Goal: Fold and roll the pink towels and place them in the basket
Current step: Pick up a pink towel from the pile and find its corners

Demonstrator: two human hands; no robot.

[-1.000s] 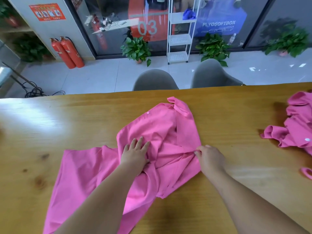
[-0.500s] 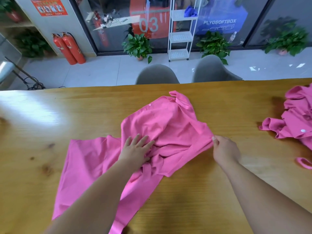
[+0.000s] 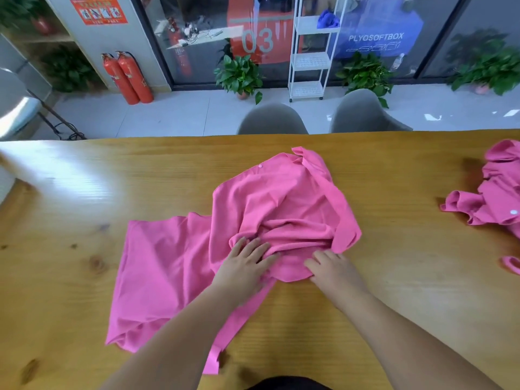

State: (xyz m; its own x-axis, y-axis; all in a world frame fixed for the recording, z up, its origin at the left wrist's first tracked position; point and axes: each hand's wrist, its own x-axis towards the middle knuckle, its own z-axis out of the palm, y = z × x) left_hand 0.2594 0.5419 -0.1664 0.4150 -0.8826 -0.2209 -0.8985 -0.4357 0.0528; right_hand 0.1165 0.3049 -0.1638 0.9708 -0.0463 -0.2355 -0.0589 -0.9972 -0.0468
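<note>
Pink towel: spread across the middle of the desk, far half bunched and doubled over, near-left half flat and reaching toward the near edge.
Snap on towel: small pale stud near the far corner of the doubled part.
Left hand: flat on the cloth, fingers spread and loose, fingertips tucked against a raised ridge of folds; pressing, not pinching.
Right hand: palm down at the near hem of the bunched part, fingers slack and extended, resting on the cloth edge; gripping nothing visible.
Towel relative to hands: bunched folds just beyond both sets of fingertips; flat panel to the left of and beneath the left forearm.
Gap between hands: narrow strip of towel hem.
Second pink towel: crumpled heap at the right edge of the desk, well apart from both hands.
Pink loop: small, near the right edge, nearer than the heap.
Grey chairs: two, just beyond the far edge.
</note>
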